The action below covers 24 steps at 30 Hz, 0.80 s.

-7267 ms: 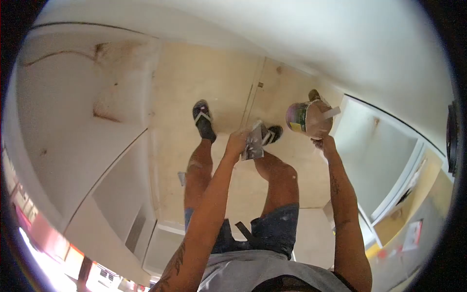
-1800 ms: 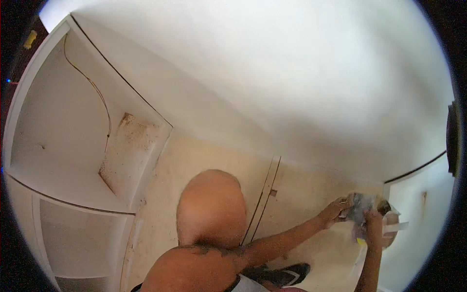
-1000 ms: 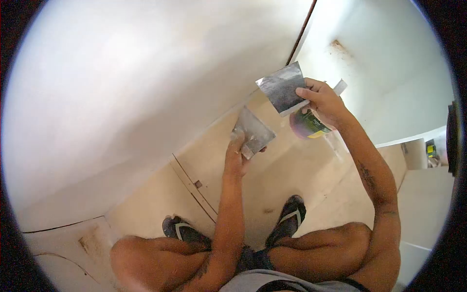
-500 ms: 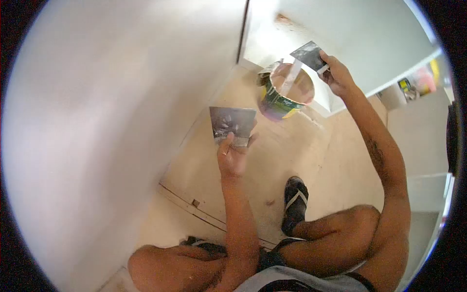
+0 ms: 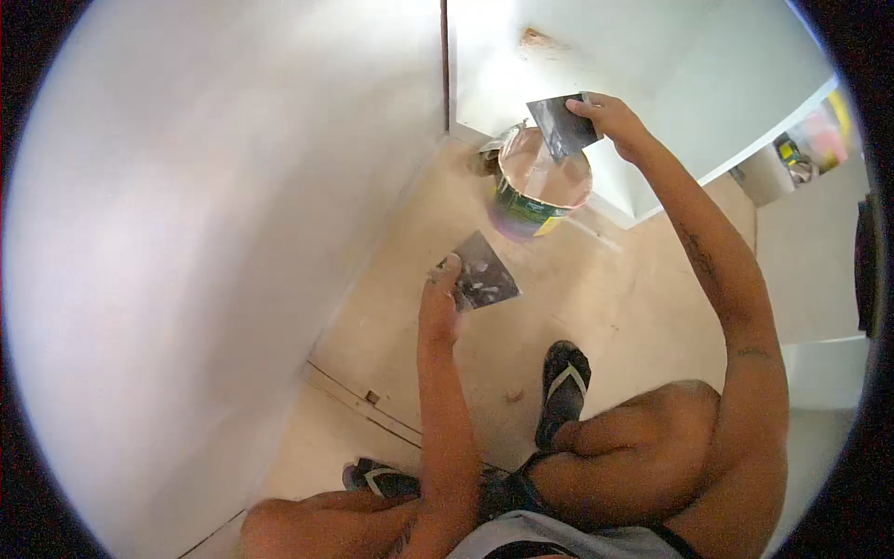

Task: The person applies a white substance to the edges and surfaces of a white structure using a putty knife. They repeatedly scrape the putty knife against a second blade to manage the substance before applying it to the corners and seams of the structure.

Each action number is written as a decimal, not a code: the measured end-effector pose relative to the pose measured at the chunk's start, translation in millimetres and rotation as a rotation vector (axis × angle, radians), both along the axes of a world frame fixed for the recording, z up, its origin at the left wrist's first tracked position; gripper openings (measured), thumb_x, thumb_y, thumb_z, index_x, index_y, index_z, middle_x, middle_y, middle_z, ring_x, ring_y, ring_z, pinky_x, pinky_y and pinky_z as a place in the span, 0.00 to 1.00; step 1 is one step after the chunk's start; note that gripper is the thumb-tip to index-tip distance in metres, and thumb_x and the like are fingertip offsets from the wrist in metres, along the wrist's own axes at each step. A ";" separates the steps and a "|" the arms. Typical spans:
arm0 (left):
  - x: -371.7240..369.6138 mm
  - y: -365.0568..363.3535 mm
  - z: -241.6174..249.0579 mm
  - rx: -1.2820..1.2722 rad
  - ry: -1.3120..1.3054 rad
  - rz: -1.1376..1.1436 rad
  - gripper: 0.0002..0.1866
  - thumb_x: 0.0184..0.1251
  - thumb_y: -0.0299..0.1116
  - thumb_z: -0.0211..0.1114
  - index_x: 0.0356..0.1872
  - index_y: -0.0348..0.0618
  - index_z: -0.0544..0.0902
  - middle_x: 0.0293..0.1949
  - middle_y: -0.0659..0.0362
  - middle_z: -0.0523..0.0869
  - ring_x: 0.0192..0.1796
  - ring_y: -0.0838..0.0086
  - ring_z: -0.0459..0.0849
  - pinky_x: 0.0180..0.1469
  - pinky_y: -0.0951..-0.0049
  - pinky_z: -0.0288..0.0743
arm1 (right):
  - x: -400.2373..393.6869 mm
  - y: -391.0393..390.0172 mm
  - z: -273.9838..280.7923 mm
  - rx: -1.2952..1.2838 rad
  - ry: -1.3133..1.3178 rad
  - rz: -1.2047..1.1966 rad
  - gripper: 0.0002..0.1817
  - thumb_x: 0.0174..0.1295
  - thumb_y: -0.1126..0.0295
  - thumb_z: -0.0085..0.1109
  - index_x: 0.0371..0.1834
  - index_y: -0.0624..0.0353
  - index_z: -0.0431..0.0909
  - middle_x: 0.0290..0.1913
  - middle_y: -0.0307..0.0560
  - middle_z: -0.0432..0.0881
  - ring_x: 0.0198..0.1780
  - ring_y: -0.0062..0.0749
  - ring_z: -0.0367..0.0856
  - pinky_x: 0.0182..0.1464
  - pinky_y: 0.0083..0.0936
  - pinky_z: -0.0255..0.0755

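My left hand grips a flat metal scraper blade, held out over the floor with its face turned up. My right hand holds a second metal scraper blade with its lower edge dipped into the open top of a paint bucket. The bucket has a green and yellow label and pale, pinkish filler inside. It stands on the beige floor close to the corner of a white wall. My knees are bent and I am wearing black flip-flops.
A large white wall fills the left side, with a dark vertical seam at its corner. White cabinet panels stand behind the bucket. A strip runs across the floor by my feet. Coloured items lie at the far right.
The right hand has lowered its blade into the bucket's mouth. The left hand has dropped and tilted its blade. Earlier, the bucket was carried in the right hand and the view swung around the room.
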<state>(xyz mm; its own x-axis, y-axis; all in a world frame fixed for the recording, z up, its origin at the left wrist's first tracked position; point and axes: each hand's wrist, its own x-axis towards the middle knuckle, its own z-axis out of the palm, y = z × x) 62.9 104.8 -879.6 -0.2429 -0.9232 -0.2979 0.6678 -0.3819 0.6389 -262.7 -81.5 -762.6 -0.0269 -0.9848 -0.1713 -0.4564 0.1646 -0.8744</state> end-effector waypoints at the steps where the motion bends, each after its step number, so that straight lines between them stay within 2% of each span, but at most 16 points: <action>1: 0.4 0.7 -2.5 -0.002 -0.022 0.014 0.22 0.73 0.46 0.57 0.50 0.34 0.80 0.43 0.56 0.85 0.43 0.71 0.84 0.51 0.68 0.78 | -6.9 -12.3 -8.4 -0.036 0.053 0.076 0.18 0.60 0.56 0.65 0.42 0.61 0.83 0.34 0.44 0.84 0.37 0.28 0.79 0.43 0.26 0.72; 2: 1.1 2.1 -7.2 0.014 -0.164 -0.013 0.23 0.72 0.47 0.58 0.49 0.33 0.80 0.43 0.56 0.85 0.43 0.72 0.84 0.50 0.70 0.77 | -1.1 -17.7 -10.7 -0.043 0.030 0.101 0.18 0.60 0.56 0.65 0.42 0.61 0.83 0.34 0.44 0.84 0.37 0.28 0.79 0.43 0.26 0.72; 3: -0.1 1.3 -13.1 0.032 -0.307 -0.031 0.24 0.70 0.48 0.60 0.49 0.33 0.81 0.43 0.56 0.85 0.43 0.72 0.84 0.49 0.71 0.77 | 3.0 -21.4 -14.3 -0.043 -0.027 0.142 0.15 0.62 0.56 0.64 0.38 0.58 0.81 0.32 0.39 0.80 0.35 0.24 0.75 0.41 0.24 0.69; 5: -7.0 1.8 -18.2 0.050 -0.350 0.013 0.25 0.69 0.50 0.60 0.50 0.33 0.81 0.43 0.57 0.85 0.43 0.72 0.83 0.49 0.71 0.76 | 9.3 -23.8 -10.1 -0.046 -0.033 0.199 0.14 0.64 0.57 0.62 0.30 0.55 0.77 0.27 0.32 0.73 0.32 0.19 0.68 0.36 0.20 0.64; 6: -12.1 2.5 -21.7 0.072 -0.376 0.020 0.27 0.68 0.51 0.61 0.50 0.33 0.81 0.43 0.57 0.85 0.44 0.73 0.82 0.50 0.71 0.74 | 4.8 -27.9 -10.4 -0.040 -0.055 0.204 0.14 0.64 0.57 0.62 0.30 0.55 0.77 0.27 0.32 0.73 0.32 0.19 0.68 0.36 0.20 0.64; 8: -24.3 -7.4 -9.2 0.050 -0.502 -0.006 0.27 0.68 0.52 0.61 0.50 0.32 0.81 0.43 0.57 0.84 0.44 0.73 0.81 0.50 0.71 0.73 | -1.3 -28.7 -10.0 -0.133 0.110 0.401 0.16 0.64 0.56 0.62 0.36 0.60 0.82 0.32 0.39 0.81 0.35 0.25 0.76 0.41 0.27 0.71; 10: -37.0 -33.2 6.5 0.012 -0.618 -0.027 0.28 0.68 0.52 0.61 0.49 0.32 0.81 0.42 0.58 0.84 0.45 0.74 0.80 0.51 0.71 0.72 | -3.0 -15.9 -7.5 -0.130 0.077 0.379 0.15 0.63 0.58 0.62 0.36 0.61 0.82 0.30 0.40 0.81 0.33 0.25 0.76 0.41 0.29 0.72; 12: -51.7 -68.4 22.0 -0.194 -0.742 0.043 0.28 0.68 0.53 0.61 0.48 0.30 0.81 0.42 0.57 0.84 0.45 0.74 0.79 0.50 0.71 0.71 | -11.6 -13.7 -5.7 -0.307 0.197 0.465 0.15 0.63 0.59 0.61 0.36 0.63 0.81 0.29 0.44 0.82 0.32 0.27 0.77 0.40 0.29 0.72; 14: -61.4 -98.0 36.3 -0.160 -0.689 0.022 0.28 0.68 0.53 0.61 0.47 0.30 0.81 0.42 0.57 0.84 0.45 0.74 0.78 0.50 0.71 0.70 | -10.0 -0.4 3.4 -0.345 0.249 0.417 0.14 0.62 0.61 0.61 0.39 0.62 0.83 0.32 0.51 0.84 0.32 0.34 0.79 0.42 0.31 0.74; 16: -72.7 -115.8 44.7 -0.128 -0.634 -0.002 0.28 0.68 0.52 0.61 0.46 0.30 0.81 0.42 0.57 0.83 0.45 0.75 0.78 0.50 0.72 0.70 | -13.7 14.7 10.2 -0.439 0.339 0.356 0.14 0.62 0.61 0.62 0.40 0.61 0.83 0.33 0.51 0.84 0.33 0.39 0.80 0.42 0.32 0.74; 19: -80.7 -126.6 30.5 -0.101 -0.592 -0.001 0.30 0.67 0.54 0.62 0.45 0.29 0.81 0.41 0.56 0.83 0.41 0.75 0.78 0.47 0.71 0.72 | -15.1 26.5 24.4 -0.547 0.202 0.257 0.13 0.62 0.62 0.61 0.41 0.61 0.83 0.34 0.52 0.85 0.34 0.42 0.81 0.43 0.33 0.75; 20: -74.7 -133.5 17.1 -0.065 -0.769 -0.025 0.30 0.66 0.55 0.62 0.44 0.30 0.81 0.39 0.56 0.84 0.39 0.75 0.78 0.46 0.71 0.72 | -14.1 28.1 36.0 -0.540 0.208 0.257 0.13 0.62 0.62 0.61 0.41 0.61 0.83 0.34 0.52 0.85 0.34 0.42 0.81 0.43 0.33 0.75; 21: -69.5 -136.6 0.9 -0.018 -0.949 -0.050 0.30 0.66 0.56 0.63 0.43 0.31 0.82 0.37 0.57 0.84 0.37 0.75 0.78 0.44 0.71 0.73 | -14.2 29.5 45.6 -0.585 0.235 0.235 0.11 0.62 0.67 0.62 0.44 0.61 0.82 0.36 0.50 0.85 0.36 0.36 0.82 0.44 0.29 0.76; 22: -70.3 -134.3 1.6 0.005 -0.948 -0.054 0.30 0.66 0.56 0.63 0.43 0.31 0.82 0.37 0.57 0.84 0.37 0.75 0.78 0.44 0.71 0.73 | -16.0 28.2 44.0 -0.625 0.255 0.216 0.12 0.61 0.72 0.63 0.47 0.61 0.82 0.38 0.47 0.86 0.38 0.31 0.83 0.46 0.25 0.76; 24: -72.9 -128.6 22.1 -0.131 -1.059 -0.087 0.30 0.64 0.58 0.64 0.40 0.32 0.83 0.32 0.58 0.84 0.34 0.75 0.78 0.40 0.69 0.74 | -23.4 21.8 25.8 -0.652 0.188 0.278 0.11 0.63 0.69 0.62 0.45 0.62 0.81 0.35 0.49 0.85 0.35 0.34 0.82 0.44 0.28 0.76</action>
